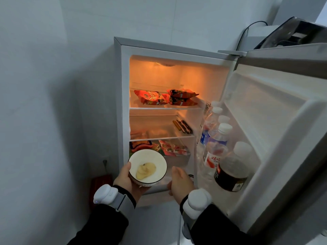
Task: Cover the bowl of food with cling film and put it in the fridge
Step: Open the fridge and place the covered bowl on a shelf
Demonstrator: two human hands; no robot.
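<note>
White bowl [147, 166] gripped in the left hand [126, 181], right hand [180, 181] spread empty, awaits placing on the fridge [123, 96] shelf at twelve o'clock.

I'm looking into a home kitchen corner: a small fridge [123, 103] stands open against plain white walls [44, 85], its lit shelves holding snack packets [164, 97], its door [274, 129] racked with water bottles [216, 138] and a dark soft drink bottle [231, 172].

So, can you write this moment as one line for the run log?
left hand holds bowl | right hand free, beside bowl | fridge open | bowl not yet inside
</note>
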